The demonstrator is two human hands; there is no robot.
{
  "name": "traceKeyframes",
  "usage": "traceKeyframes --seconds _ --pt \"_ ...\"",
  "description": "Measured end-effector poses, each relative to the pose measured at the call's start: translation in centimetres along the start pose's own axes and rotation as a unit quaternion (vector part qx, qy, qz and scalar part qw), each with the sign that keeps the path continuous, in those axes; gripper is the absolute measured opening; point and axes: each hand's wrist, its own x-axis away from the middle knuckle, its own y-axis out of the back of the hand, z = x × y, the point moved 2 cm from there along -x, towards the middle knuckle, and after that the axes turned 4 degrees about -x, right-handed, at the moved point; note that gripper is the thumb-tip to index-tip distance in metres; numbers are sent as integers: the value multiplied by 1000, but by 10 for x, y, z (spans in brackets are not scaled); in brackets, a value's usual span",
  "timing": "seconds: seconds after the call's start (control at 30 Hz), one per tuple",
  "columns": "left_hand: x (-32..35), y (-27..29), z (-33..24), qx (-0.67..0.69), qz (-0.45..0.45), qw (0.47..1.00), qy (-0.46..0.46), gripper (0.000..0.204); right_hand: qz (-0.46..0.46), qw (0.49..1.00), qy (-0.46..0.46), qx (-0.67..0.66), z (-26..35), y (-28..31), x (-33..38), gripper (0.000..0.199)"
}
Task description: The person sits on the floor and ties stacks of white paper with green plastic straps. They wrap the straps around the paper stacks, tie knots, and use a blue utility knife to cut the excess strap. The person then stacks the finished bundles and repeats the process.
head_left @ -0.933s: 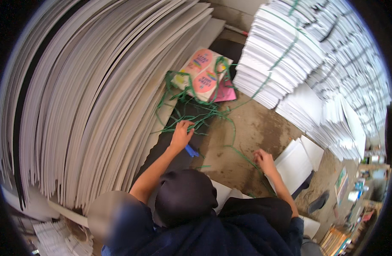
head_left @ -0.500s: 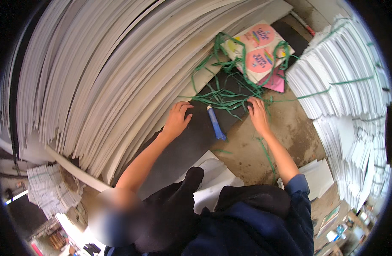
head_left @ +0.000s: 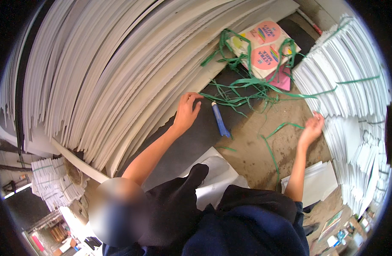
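Observation:
A tangle of green plastic twine (head_left: 243, 91) lies across a black board (head_left: 179, 149) and the floor. My left hand (head_left: 188, 112) is over the board, its fingers bent and thumb apart, fingertips at the left end of the tangle. Out to the right, my right hand (head_left: 312, 129) has its fingers pinched together, with a green strand running from it down to the floor. A blue utility knife (head_left: 220, 120) rests on the board between my hands, touching neither. Beyond the tangle sits a flattened printed carton (head_left: 264, 53), with loops of twine over it.
Tall stacked white sheets (head_left: 106, 72) rise on the left. Tied bundles of white paper (head_left: 345, 77) are piled at the right. A pink sheet (head_left: 282, 79) lies under the carton. Loose white paper (head_left: 219, 170) is close to my legs, with more sheets (head_left: 315, 181) beside my right forearm.
My right hand has moved from the tangle to the right and nearer me, drawing a green strand. My left hand has shifted only slightly. The knife stays on the board.

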Motion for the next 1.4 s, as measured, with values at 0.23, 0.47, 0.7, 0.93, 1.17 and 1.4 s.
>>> traceKeyframes --seconds 0.23,0.47,0.7,0.93,1.17,1.4 --pt "-63 -58 -46 58 -28 998 -18 24 -117 989 -54 76 -58 134 15 12" --pt "-114 -110 -110 -152 12 955 -256 35 65 878 -204 427 -122 170 84 25" --pt "-132 -109 -94 -228 55 904 -356 24 125 914 -19 387 -46 101 79 36" --pt "-57 -90 -142 -19 242 911 -334 20 325 751 -423 -389 -22 -44 96 51" --pt "-28 -17 -80 -88 192 949 -233 20 198 801 -350 -443 -9 -45 45 21" --pt "-39 52 -2 -120 50 991 7 22 134 834 -227 -485 -10 -39 -65 18"
